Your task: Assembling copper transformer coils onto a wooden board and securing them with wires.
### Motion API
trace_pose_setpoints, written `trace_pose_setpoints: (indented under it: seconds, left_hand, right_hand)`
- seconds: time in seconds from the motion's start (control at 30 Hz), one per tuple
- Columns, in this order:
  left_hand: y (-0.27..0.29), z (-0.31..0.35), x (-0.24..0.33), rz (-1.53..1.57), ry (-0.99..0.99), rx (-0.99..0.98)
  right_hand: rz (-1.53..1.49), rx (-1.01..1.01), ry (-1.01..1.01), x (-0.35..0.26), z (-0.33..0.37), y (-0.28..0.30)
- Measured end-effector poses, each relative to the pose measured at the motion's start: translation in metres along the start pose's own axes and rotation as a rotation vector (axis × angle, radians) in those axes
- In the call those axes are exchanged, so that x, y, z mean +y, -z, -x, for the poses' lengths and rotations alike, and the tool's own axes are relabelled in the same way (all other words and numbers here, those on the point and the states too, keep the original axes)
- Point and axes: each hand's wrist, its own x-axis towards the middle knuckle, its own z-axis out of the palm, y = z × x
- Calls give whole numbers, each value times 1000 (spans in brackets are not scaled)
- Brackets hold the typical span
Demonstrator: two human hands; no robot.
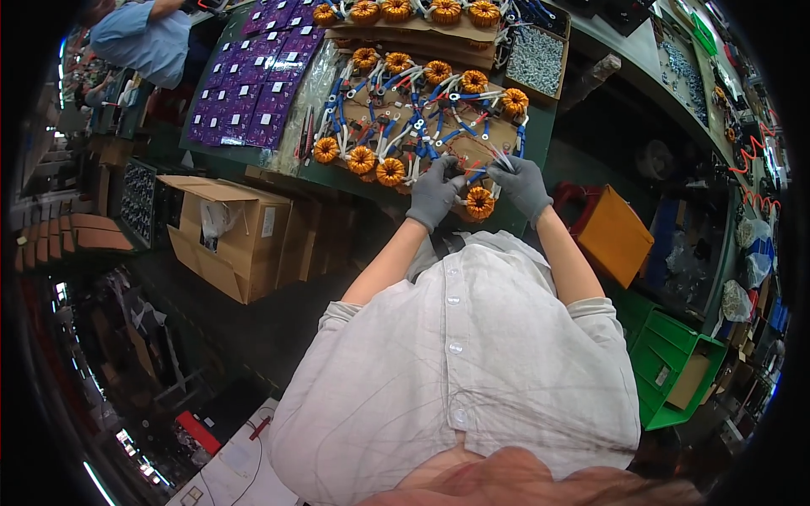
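My left hand point(434, 194), in a grey glove, is closed at the table's near edge, its fingertips by thin red wires point(471, 158). What it pinches is too small to make out. Just to its right, my right hand point(525, 189), gloved alike, is closed on thin pale prongs point(504, 158) that point up and away; their exact kind is unclear. Between the hands lies a copper-wound ring coil point(480, 203), with a blue-sleeved lead point(475, 177) just beyond it. Farther on, a cardboard sheet point(359, 111) bears several such coils with blue, white and red leads ending in ring terminals.
Purple boxes point(245, 97) cover the table's left part. A tray of small metal parts point(537, 61) stands at the back right. Cardboard cartons point(228, 228) are below left, an orange box point(614, 236) and green crate point(675, 371) at right. A person in blue point(143, 40) is far left.
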Motion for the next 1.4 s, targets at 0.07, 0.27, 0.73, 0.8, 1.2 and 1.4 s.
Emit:
trace_pose_setpoints:
  seconds: [0.07, 0.27, 0.73, 0.8, 1.2, 1.4]
  left_hand:
    - [4, 3, 5, 5, -2, -20]
    - [0, 2, -16, 103, -68, -71]
    - [18, -4, -5, 30, -6, -172]
    - [7, -8, -12, -14, -70, -179]
    - [11, 11, 26, -557, 29, -65]
    - [11, -1, 22, -457, 87, -80]
  right_hand:
    - [8, -62, -24, 2, -6, 1]
    - [-223, -143, -119, 5, -14, 0]
    - [138, -227, 80, -14, -37, -15]
    - [333, -156, 199, -2, -36, -21]
    - [-128, -141, -2, -4, -14, -26]
    - [122, 13, 38, 2, -20, -34]
